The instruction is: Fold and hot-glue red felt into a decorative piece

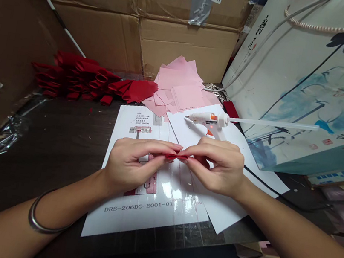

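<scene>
A small folded red piece [177,157], paper or cloth, is pinched between my two hands above the printed sheet [153,210]. My left hand [138,158] grips its left end between thumb and fingers. The right end is held the same way by my right hand [215,163]. Most of the piece is hidden by my fingertips. Just beyond my right hand, a white hot glue gun [207,119] with a long glue stick [273,123] in its back lies on white paper, its nozzle pointing left.
Rolled red pieces [79,76] are heaped at the back left. Pink paper squares [182,83] lie in a loose pile behind the sheets. Cardboard [102,34] walls the back, and a large printed paper bag [320,90] stands at right. A black cord [261,181] crosses the paper.
</scene>
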`<state>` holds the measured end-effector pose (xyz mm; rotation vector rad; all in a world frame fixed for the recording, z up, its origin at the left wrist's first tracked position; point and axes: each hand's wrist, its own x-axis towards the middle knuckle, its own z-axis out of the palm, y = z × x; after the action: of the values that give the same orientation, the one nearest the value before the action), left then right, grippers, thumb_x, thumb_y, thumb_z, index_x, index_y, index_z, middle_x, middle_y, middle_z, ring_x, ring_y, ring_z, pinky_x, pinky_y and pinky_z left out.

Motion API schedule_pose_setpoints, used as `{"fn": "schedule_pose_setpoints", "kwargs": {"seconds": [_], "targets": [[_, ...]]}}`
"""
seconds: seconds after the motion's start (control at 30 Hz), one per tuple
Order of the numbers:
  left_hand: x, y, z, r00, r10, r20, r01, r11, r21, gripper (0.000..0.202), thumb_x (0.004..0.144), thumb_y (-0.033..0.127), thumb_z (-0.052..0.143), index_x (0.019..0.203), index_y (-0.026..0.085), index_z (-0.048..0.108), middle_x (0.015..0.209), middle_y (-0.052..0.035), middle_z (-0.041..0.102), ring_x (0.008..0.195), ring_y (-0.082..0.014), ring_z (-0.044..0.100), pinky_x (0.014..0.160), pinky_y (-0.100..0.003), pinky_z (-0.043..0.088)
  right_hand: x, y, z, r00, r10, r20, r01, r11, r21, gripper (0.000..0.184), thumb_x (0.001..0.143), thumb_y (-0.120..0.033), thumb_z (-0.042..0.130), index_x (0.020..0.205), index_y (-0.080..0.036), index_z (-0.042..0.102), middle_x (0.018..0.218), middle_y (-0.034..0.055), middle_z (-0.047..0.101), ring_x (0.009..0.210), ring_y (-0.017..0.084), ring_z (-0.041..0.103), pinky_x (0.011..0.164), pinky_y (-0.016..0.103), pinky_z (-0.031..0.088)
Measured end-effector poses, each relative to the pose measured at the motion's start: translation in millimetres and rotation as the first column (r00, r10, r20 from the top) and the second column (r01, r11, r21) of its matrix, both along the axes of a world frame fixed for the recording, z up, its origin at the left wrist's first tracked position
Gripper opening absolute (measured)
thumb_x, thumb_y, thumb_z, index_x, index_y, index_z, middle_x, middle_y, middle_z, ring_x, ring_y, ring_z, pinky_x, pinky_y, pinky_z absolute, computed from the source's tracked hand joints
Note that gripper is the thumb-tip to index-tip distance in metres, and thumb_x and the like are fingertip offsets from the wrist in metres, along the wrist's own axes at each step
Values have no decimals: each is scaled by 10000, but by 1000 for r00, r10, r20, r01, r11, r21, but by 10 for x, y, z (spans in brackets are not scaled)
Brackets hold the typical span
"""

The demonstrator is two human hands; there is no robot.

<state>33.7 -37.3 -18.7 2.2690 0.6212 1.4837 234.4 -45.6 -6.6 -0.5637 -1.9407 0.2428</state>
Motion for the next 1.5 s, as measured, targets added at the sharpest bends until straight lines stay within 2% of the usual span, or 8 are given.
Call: {"fn": "schedule_pose_setpoints", "kwargs": {"seconds": [0.13,0.43,0.67,0.9,1.07,1.27,1.5], "targets": [[12,3,19,1000,-4,17,4,1000,3,208,797,14,658,908,177,725,928,-27,778,819,-141,750,732,-194,624,-1,3,-14,1000,-13,5,13,1000,23,135,764,7,655,821,-99,716,573,-15,619,487,57,485,474,197,401],[-1,-8,-14,998,55,-3,-55,998,-31,202,800,25,682,905,187,738,917,9,781,791,-117,751,726,-147,614,-16,-3,-19,999,-36,19,35,999,39,138,767,10,671,836,-102,714,615,-4,653,497,53,486,486,196,406],[5,-12,-13,998,55,33,-52,995,-83,226,823,35,672,917,225,750,906,37,779,740,-106,751,691,-153,627,-9,-1,-10,998,-53,20,53,999,-2,88,785,-45,676,837,-103,718,564,-17,602,481,62,462,455,214,365],[11,-7,20,997,53,47,-51,997,-58,200,777,56,731,898,214,755,882,14,781,766,-130,753,706,-179,632,-6,4,-29,997,-75,13,75,997,5,137,777,-26,680,841,-142,718,593,-27,652,483,57,477,473,206,397],[13,-12,31,997,49,53,-44,995,-86,183,788,66,729,871,226,758,900,22,780,790,-131,752,760,-210,636,-15,-3,-25,999,-46,7,47,999,-6,108,780,-33,689,844,-115,722,631,-1,689,494,56,500,479,201,412],[12,-10,20,998,45,43,-42,997,-69,175,796,68,720,899,206,748,897,11,781,773,-113,745,699,-166,618,-10,3,-24,998,-57,13,58,998,-5,115,788,-37,693,852,-123,735,634,2,694,510,64,527,493,203,430],[1,-22,57,999,44,20,-42,995,-87,172,827,95,693,898,237,759,941,15,777,853,-148,748,810,-252,631,-5,2,-40,999,-38,-20,38,999,-17,150,787,-48,682,866,-159,745,636,-2,690,515,80,531,480,220,423]]}}
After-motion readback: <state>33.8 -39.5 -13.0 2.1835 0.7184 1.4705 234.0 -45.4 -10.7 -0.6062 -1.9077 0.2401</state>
